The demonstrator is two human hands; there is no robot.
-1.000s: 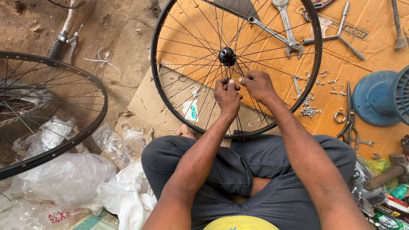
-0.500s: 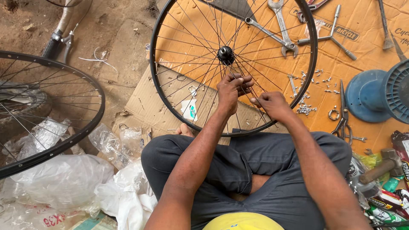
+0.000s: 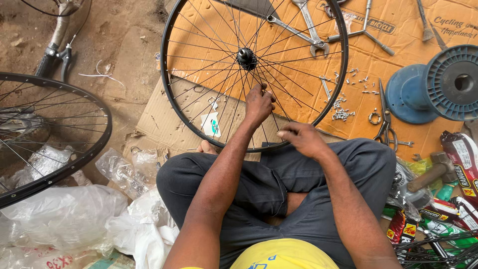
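The black-rimmed bicycle wheel with thin steel spokes stood on flattened orange cardboard before the crossed legs. The left hand pinched a spoke; the right hand hovered, fingers loosely curled. Light, stiff rim; bendable spokes, best gripped at the rim.

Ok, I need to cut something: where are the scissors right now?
In the head view the scissors lie on the orange cardboard at the person's right, between the wheel rim and the blue spool, beside scattered small metal parts.
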